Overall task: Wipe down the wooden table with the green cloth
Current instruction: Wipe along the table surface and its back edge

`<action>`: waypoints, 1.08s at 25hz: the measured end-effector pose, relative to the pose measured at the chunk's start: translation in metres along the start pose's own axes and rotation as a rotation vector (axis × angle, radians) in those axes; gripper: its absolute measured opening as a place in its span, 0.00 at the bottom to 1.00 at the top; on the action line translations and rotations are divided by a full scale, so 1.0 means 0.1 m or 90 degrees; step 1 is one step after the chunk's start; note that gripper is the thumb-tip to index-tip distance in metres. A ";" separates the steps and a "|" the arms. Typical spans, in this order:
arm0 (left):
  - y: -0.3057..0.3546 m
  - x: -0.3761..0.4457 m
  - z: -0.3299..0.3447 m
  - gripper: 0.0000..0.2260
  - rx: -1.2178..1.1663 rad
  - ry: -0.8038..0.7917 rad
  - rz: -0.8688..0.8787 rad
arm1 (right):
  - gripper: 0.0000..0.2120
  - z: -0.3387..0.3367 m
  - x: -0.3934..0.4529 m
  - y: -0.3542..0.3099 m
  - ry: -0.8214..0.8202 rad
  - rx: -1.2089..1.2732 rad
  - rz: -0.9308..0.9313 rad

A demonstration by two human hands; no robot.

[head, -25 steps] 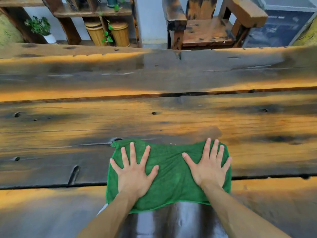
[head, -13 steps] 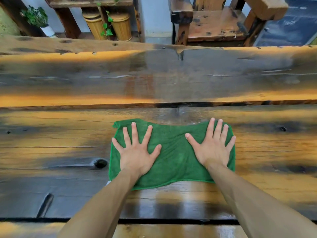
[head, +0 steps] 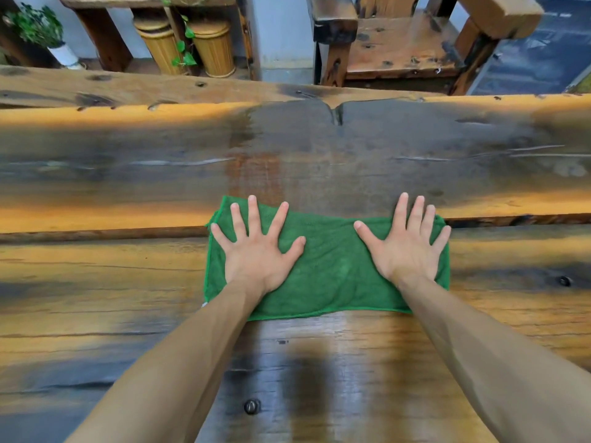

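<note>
Your left hand (head: 256, 251) and right hand (head: 406, 247) press flat, fingers splayed wide, on the green cloth (head: 329, 266) at mid-frame on the desk (head: 96, 282), its long side running left-right, unwiped wood lying toward the top.

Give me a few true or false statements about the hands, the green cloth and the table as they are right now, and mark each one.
1. Both hands lie flat on the green cloth with fingers spread. True: left hand, right hand.
2. The cloth is bunched into a ball under one hand. False: it lies spread out under both hands.
3. The cloth's far edge reaches across the dark seam between two planks of the wooden table. True.
4. A wooden chair stands beyond the table's far edge. True.
5. The right hand is lifted clear of the cloth. False: it presses on the cloth's right part.
</note>
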State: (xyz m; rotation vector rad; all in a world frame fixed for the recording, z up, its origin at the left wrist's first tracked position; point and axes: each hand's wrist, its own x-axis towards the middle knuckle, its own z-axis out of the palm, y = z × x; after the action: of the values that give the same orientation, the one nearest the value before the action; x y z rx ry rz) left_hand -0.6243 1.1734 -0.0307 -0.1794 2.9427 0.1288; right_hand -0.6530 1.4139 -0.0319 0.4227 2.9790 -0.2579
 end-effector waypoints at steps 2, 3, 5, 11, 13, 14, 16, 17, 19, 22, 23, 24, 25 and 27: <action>0.01 0.25 -0.04 0.32 0.004 0.002 0.014 | 0.51 -0.01 0.17 -0.04 0.000 -0.001 -0.002; 0.01 0.39 -0.07 0.32 0.005 0.001 0.020 | 0.51 -0.01 0.24 -0.06 0.001 -0.001 -0.004; 0.04 0.66 -0.13 0.32 -0.002 -0.006 0.023 | 0.49 -0.02 0.39 -0.09 0.017 -0.002 -0.004; 0.17 1.42 -0.24 0.32 -0.006 -0.007 0.003 | 0.45 -0.11 1.34 -0.28 0.017 0.015 -0.009; 0.22 1.71 -0.29 0.32 -0.006 0.007 0.000 | 0.43 -0.12 1.68 -0.36 0.024 0.004 -0.013; 0.25 1.87 -0.31 0.32 -0.009 0.013 0.001 | 0.42 -0.12 1.84 -0.39 0.035 -0.005 -0.016; 0.30 2.17 -0.37 0.33 -0.015 0.020 0.001 | 0.41 -0.14 2.16 -0.48 0.048 -0.010 -0.027; 0.32 2.30 -0.40 0.33 -0.017 0.018 0.000 | 0.41 -0.18 2.31 -0.51 0.044 -0.011 -0.030; 0.38 2.57 -0.46 0.33 -0.021 0.008 -0.002 | 0.41 -0.23 2.60 -0.58 0.024 -0.011 -0.030; 0.48 3.01 -0.51 0.33 -0.024 0.012 -0.015 | 0.40 -0.26 3.06 -0.66 0.014 -0.020 -0.026; 0.51 3.13 -0.53 0.34 -0.020 0.018 -0.020 | 0.40 -0.27 3.16 -0.70 0.018 -0.015 -0.031; 0.53 3.24 -0.53 0.34 -0.018 0.025 -0.022 | 0.40 -0.28 3.26 -0.72 0.023 -0.008 -0.037; 0.56 3.33 -0.55 0.34 -0.019 0.031 -0.026 | 0.39 -0.29 3.34 -0.74 0.029 -0.001 -0.040; 0.62 3.50 -0.57 0.35 -0.021 0.037 -0.034 | 0.39 -0.29 3.50 -0.77 0.040 0.010 -0.040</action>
State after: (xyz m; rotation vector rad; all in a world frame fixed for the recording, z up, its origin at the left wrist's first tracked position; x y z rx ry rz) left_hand -0.9840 1.1895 -0.0381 -0.2707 2.9918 0.1674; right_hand -1.0117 1.4394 -0.0424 0.3466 3.0574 -0.2804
